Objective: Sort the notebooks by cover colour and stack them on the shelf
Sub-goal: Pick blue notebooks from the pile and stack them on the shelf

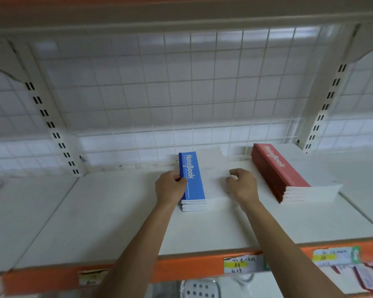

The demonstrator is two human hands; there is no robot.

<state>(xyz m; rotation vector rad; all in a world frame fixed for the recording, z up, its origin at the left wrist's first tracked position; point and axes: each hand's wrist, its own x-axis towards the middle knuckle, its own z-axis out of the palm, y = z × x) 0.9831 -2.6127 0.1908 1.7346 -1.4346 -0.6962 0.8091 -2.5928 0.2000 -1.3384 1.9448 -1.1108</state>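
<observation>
While on shelf (116, 211), blue notebooks (194, 179) between left grip (170, 188) and right grip (242, 186)

My feed is bright and evenly lit, the soft light seemingly from above. The white shelf (108, 214) is close to washed out, so the pale pages of the blue notebook stack (194, 179) melt into it; I see only a thin grey shadow under the stack's near edge. Behind the stack, the wire grid (181, 87) carries pale glare bands along its top. The uprights (50, 123) left and right of the stack bow outward from lens distortion. Below the stack, the labels (242, 264) are smeared, while the stack's cover lettering reads fairly crisp.
</observation>
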